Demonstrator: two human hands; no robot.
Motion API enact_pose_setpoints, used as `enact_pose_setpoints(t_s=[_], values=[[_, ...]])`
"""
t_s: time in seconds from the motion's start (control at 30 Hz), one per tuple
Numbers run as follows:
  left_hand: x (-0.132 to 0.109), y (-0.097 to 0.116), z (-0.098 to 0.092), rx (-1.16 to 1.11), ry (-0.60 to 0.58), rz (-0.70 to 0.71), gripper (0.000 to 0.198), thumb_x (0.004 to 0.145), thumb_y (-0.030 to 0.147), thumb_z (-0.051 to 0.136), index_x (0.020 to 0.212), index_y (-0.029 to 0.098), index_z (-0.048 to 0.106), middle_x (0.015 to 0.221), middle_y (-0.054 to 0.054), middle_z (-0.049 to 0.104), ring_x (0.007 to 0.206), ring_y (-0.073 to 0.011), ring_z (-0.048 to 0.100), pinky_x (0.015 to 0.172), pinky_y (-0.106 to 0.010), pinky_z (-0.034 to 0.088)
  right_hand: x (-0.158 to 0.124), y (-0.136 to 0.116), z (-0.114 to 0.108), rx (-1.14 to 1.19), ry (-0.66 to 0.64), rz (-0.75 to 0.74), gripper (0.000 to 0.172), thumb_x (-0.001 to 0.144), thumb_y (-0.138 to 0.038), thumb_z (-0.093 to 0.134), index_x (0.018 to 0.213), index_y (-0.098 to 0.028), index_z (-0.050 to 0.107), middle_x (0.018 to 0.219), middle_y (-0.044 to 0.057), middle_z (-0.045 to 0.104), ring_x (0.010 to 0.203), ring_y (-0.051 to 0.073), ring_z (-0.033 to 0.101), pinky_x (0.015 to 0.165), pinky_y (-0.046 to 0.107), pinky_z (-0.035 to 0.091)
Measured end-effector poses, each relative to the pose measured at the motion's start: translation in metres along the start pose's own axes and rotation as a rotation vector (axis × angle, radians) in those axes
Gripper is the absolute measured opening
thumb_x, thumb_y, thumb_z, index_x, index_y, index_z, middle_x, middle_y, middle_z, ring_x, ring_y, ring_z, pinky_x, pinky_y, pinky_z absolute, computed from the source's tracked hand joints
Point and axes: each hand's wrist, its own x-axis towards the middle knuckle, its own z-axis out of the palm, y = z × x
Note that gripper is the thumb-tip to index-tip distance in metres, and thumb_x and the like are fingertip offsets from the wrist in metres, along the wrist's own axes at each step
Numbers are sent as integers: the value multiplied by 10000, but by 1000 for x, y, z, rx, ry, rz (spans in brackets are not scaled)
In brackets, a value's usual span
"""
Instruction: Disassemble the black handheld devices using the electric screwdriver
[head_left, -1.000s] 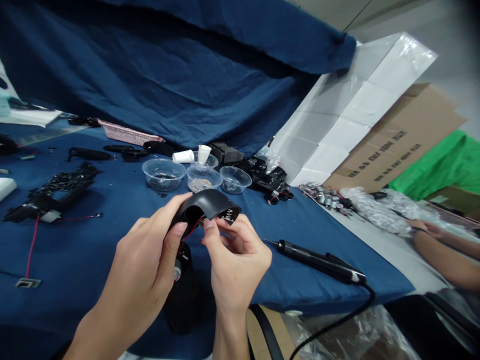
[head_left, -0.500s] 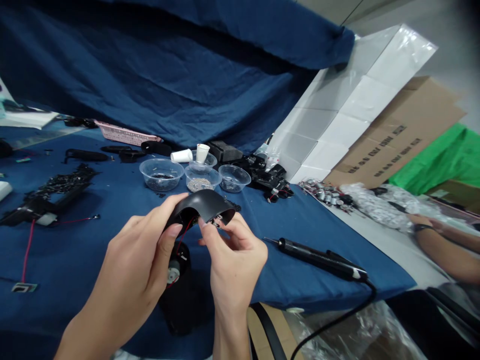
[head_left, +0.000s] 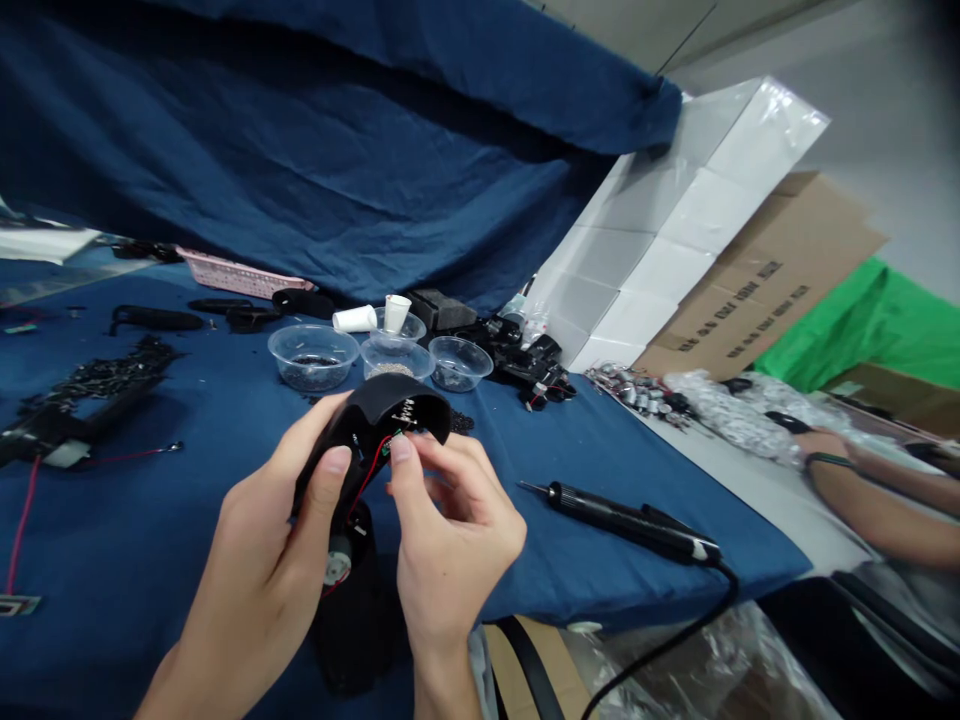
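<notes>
My left hand [head_left: 259, 540] is closed around a curved black plastic housing [head_left: 386, 397], its thumb along the near edge. The housing's open side faces me, and coiled metal contacts show inside it. At that opening my right hand [head_left: 454, 540] pinches a small green circuit board [head_left: 388, 446] between thumb and fingers. A red wire [head_left: 369, 478] runs down from the board toward a small silver motor [head_left: 337, 565] in a black plastic body [head_left: 352, 640]. That body lies below and between my wrists, partly hidden by my left hand.
A black electric screwdriver [head_left: 630, 522] lies on the blue cloth to the right, its cable trailing off the edge. Behind are clear plastic bowls [head_left: 313, 360] of small parts and paper cups [head_left: 355, 319]. Black parts [head_left: 90, 390] lie left. Another person's arm [head_left: 862, 490] is at far right.
The housing has tilted and turned, so more of its inside, the contacts and the green board, now shows. Both hands have shifted slightly left in view.
</notes>
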Motion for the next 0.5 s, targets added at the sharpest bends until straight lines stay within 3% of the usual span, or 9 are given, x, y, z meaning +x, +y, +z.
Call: enact_pose_setpoints(t_s=[0.1, 0.27, 0.5], values=[[-1, 1, -1, 63, 1, 43, 466, 1185, 522, 466, 1539, 278, 645, 1410, 10, 843, 1199, -214, 842, 986, -251, 665, 3, -4, -2, 29, 1, 31, 48, 868, -207, 879, 823, -194, 878, 814, 17, 738, 613, 103, 693, 520, 193, 637], [1, 0, -5, 156, -29, 136, 404, 1201, 462, 444, 1541, 341, 626, 1318, 48, 860, 971, -189, 831, 832, -263, 628, 8, -9, -6, 35, -12, 58, 91, 830, -170, 844, 739, -176, 840, 812, 26, 744, 618, 104, 695, 511, 177, 627], [4, -2, -5, 233, -54, 225, 392, 1204, 401, 449, 1563, 352, 597, 1345, 34, 848, 1108, -231, 825, 875, -285, 613, 13, -8, -6, 121, -20, 171, 65, 760, -137, 845, 705, -171, 836, 781, 16, 730, 613, 110, 690, 489, 170, 610]])
